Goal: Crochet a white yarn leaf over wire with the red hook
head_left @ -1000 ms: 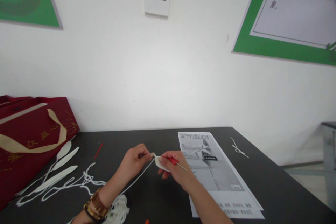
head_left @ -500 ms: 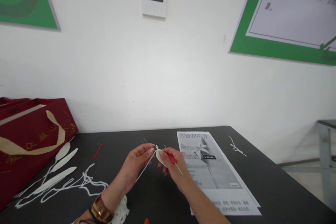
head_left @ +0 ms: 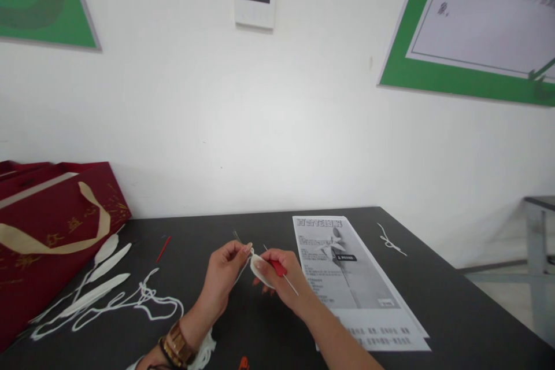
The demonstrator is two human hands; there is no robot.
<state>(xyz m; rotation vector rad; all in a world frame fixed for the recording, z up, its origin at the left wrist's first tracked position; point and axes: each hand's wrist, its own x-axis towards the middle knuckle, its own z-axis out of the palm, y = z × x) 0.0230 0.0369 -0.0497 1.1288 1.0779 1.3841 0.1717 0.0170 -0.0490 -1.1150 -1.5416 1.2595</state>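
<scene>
My left hand (head_left: 228,266) is closed, thumb and finger pinching white yarn at the tip of a small white crocheted petal (head_left: 261,272). Thin wire ends (head_left: 236,236) poke out beyond its fingers. My right hand (head_left: 281,277) is closed round a crochet hook (head_left: 278,267) with a red grip, and its thumb lies against the petal. The metal shaft points up and left, apart from the pinched yarn. A strand runs down from the left fingers, and a bundle of white yarn (head_left: 206,352) is partly hidden behind the left wrist.
Finished white petals (head_left: 102,263) and loose yarn (head_left: 145,298) lie on the left, beside a dark red paper bag (head_left: 56,243). A red stick (head_left: 163,248) lies behind them. Printed sheets (head_left: 368,324) and a short knotted yarn piece (head_left: 392,243) are on the right. An orange object (head_left: 243,363) shows at the front.
Both hands have shifted slightly; the left fingers have closed over the small loop at the petal's tip. The petal has moved a little left and down, with the hook lower.
</scene>
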